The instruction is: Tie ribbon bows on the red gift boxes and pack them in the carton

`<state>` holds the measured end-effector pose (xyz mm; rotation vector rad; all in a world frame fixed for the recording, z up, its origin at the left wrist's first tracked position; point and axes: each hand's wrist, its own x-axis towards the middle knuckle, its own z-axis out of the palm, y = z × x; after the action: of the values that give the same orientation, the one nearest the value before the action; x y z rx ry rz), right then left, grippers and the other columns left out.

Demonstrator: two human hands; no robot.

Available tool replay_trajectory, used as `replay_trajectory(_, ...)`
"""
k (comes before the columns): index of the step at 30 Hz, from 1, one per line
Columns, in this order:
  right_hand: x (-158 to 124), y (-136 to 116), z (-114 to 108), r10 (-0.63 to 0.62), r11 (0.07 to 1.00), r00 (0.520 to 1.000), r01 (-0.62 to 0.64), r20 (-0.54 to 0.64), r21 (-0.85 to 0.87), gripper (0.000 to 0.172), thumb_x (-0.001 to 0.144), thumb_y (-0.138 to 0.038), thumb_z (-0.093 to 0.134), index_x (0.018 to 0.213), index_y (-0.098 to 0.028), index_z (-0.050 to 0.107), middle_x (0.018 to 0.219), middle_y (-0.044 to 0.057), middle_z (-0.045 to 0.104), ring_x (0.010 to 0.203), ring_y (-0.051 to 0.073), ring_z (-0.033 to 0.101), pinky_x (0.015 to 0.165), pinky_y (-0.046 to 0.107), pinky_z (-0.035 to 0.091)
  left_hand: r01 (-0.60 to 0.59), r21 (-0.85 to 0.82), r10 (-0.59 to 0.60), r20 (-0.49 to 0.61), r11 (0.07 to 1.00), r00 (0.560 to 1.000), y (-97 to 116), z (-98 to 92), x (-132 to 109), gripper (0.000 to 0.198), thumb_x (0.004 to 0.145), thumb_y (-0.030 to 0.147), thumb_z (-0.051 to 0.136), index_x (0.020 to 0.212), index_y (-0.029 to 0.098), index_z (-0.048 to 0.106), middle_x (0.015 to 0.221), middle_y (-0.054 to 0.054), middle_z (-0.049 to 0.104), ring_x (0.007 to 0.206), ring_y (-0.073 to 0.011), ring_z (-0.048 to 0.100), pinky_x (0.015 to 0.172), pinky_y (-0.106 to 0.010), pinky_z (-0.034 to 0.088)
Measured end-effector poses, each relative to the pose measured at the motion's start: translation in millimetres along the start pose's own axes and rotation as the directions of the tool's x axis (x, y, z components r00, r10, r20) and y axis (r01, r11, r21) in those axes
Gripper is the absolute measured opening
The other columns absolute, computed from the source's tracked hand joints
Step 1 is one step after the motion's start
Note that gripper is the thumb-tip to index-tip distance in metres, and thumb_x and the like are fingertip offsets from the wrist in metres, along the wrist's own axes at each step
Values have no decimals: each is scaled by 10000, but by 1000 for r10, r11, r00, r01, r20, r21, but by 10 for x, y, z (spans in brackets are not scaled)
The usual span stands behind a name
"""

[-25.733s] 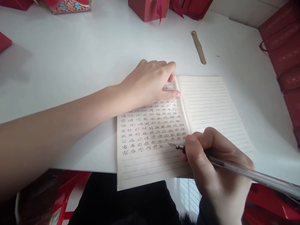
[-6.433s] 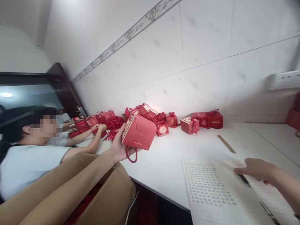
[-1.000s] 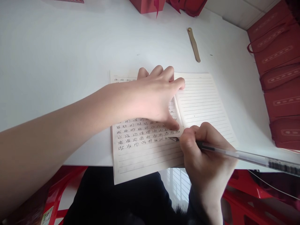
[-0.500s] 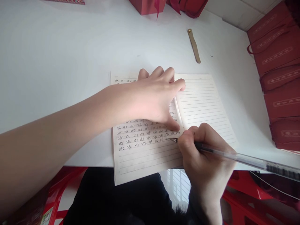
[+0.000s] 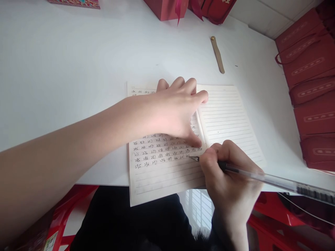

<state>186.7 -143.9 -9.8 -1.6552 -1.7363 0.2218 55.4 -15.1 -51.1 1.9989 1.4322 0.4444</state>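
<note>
An open lined notebook lies at the table's front edge, its near left corner jutting past it. Rows of handwritten numbers fill much of the left page, the lowest row ending near 302; the right page has bare ruled lines. My left hand rests across the left page and the fold, fingers spread and bent, thumb pointing toward me. It covers part of the writing. In my right hand is a clear-barrelled pen with a black grip, pinched near its tip. The pen tip is at the end of the lowest number row.
A tan strap-like strip with a gold stud lies beyond the notebook on the white table. Red gift bags line the right side. A red box stands at the back. Red stools are below the table edge.
The last number in the lowest row now reads as 302, with its final digit added. The pen tip has moved slightly right. The whole view has shifted a little; my left hand stays on the page.
</note>
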Motion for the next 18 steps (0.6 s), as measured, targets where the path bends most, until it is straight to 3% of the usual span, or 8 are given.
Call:
replay_trajectory(4, 3, 9, 1, -3, 1000, 1000, 3, 2, 4, 319, 764, -55, 526, 559, -175, 313, 477, -84, 292, 429, 39, 265, 387, 172, 229, -16, 50, 13, 41, 999, 999, 86, -71, -46, 621, 674, 494, 596, 1250, 282, 506, 1241, -14, 388, 1336, -418, 224, 1073, -566, 244)
replay_trajectory(12, -12, 4, 9, 5, 1000, 1000, -5, 8, 26, 321, 752, -53, 538, 546, -173, 323, 471, -82, 298, 427, 41, 261, 387, 181, 220, 32, 8, -32, -2, 999, 999, 12, -5, -10, 654, 704, 559, 491, 1299, 290, 454, 1271, -18, 350, 1351, -460, 121, 1047, -598, 234)
replay_trajectory(15, -19, -14, 6, 157, 956, 986, -138, -57, 260, 319, 731, -37, 560, 542, -177, 344, 476, -83, 321, 426, 42, 280, 388, 183, 230, -49, 12, 48, 56, 999, 997, 152, -153, -100, 651, 707, 585, 467, 1285, 288, 480, 1265, -23, 370, 1343, -467, 105, 1051, -611, 190)
replay_trajectory(18, 10, -6, 4, 365, 765, 923, -223, -122, 604, 328, 758, -50, 468, 560, -201, 254, 445, -90, 279, 383, 52, 249, 356, 182, 216, -129, 57, 118, 162, 990, 980, 279, -306, -207, 674, 671, 592, 535, 1260, 265, 507, 1245, -45, 421, 1323, -451, 162, 1051, -610, 186)
